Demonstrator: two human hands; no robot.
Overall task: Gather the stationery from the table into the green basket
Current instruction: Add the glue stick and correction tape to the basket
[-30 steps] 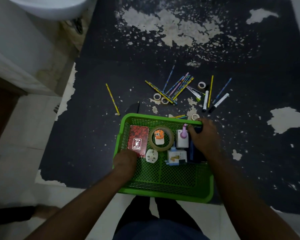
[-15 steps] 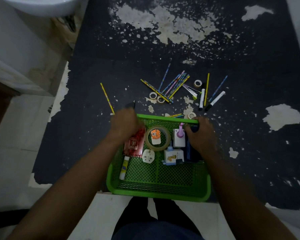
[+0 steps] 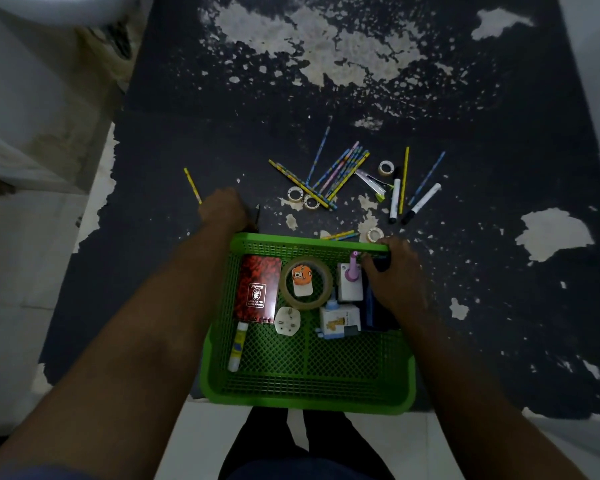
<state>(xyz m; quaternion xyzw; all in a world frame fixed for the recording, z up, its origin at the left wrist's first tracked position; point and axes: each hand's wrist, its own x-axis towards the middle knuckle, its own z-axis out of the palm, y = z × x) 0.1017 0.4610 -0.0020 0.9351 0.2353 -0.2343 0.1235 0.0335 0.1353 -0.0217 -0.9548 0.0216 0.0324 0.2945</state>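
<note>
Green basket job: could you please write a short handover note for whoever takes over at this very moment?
Left hand: on the table past the far left corner of the basket, beside a lone yellow pencil. Whether it grips anything is hidden.
Right hand: fingers curled over the basket's far right rim.
Done: notebook, tape roll and glue stick lie in the basket.
Left: pencils, two markers and tape rings lie on the table beyond the basket.
</note>
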